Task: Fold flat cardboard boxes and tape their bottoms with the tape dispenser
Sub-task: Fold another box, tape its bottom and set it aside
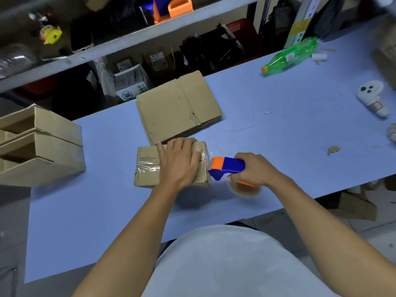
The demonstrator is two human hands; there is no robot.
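A small folded cardboard box (147,170) stands on the blue table (102,211) with clear tape across its upper face. My left hand (177,161) lies flat on top of it, fingers spread and pressing down. My right hand (255,169) grips the handle of the blue and orange tape dispenser (227,167). The dispenser's nose touches the box's right end, where the tape runs over the edge. Its tape roll (244,190) hangs below my hand. A stack of flat boxes (177,106) lies just behind the taped box.
Two assembled open boxes (42,146) stand stacked at the left table edge. A green plastic bottle (289,57) lies at the back right, a white object (372,97) at the far right, a cardboard scrap (333,149) nearby. Shelves full of goods rise behind the table.
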